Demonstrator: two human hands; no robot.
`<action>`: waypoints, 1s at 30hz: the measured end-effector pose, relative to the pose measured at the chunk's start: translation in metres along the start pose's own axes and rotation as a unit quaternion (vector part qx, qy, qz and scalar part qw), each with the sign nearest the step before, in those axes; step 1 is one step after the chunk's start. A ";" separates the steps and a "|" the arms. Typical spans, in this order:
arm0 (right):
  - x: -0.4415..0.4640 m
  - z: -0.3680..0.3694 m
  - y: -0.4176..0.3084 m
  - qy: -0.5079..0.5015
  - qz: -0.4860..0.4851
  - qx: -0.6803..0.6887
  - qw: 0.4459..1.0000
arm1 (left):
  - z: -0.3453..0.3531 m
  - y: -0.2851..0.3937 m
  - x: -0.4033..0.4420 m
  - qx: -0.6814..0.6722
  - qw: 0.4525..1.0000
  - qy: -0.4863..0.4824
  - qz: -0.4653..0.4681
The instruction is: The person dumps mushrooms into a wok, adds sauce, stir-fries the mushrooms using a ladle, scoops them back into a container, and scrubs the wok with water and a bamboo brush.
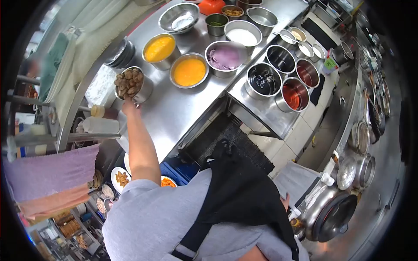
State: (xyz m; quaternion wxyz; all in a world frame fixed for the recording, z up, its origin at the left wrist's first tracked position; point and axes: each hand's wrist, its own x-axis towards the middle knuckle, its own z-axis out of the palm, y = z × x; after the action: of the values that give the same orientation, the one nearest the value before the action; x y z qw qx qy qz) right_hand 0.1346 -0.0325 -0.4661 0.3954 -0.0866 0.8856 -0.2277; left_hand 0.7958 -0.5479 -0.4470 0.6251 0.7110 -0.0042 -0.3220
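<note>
My left arm is stretched forward to a steel pot (146, 90) heaped with brown rounded pieces (129, 82), possibly mushrooms. At the pot's near side, my left hand (130, 107) has its fingers curled against the steel and looks closed on it. Beside that pot stand a container of yellow liquid (159, 48) and a bowl of orange-yellow liquid (189, 72). Only a little of my right hand (285, 202) shows past the black apron, close to a grey cloth-like sheet (296, 180); its grip is hidden.
A bowl of sliced purple onion (224, 56), a steel colander (179, 18) and a bowl of white contents (243, 34) share the counter (174, 117). Pots of dark and red sauce (292, 95) stand on a side table. A wok (335, 217) and strainers (347, 173) are at right.
</note>
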 end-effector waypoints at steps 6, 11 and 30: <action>0.061 0.028 -0.004 -0.060 0.065 0.054 0.995 | -0.056 0.003 0.025 0.005 0.991 -0.116 0.064; 0.063 0.014 0.107 -0.045 0.278 0.068 0.957 | -0.114 0.058 -0.043 0.134 0.966 -0.202 0.086; 0.125 0.013 0.236 0.096 0.374 0.112 0.916 | 0.153 -0.143 -0.701 0.303 0.356 -0.873 0.140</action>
State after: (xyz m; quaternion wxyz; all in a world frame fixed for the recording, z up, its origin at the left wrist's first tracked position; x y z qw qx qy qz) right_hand 0.0665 0.1294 -0.6681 0.3714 0.3182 0.8559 -0.1677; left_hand 0.1125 -0.3658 -0.2586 0.0486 0.1609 -0.7445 -0.6461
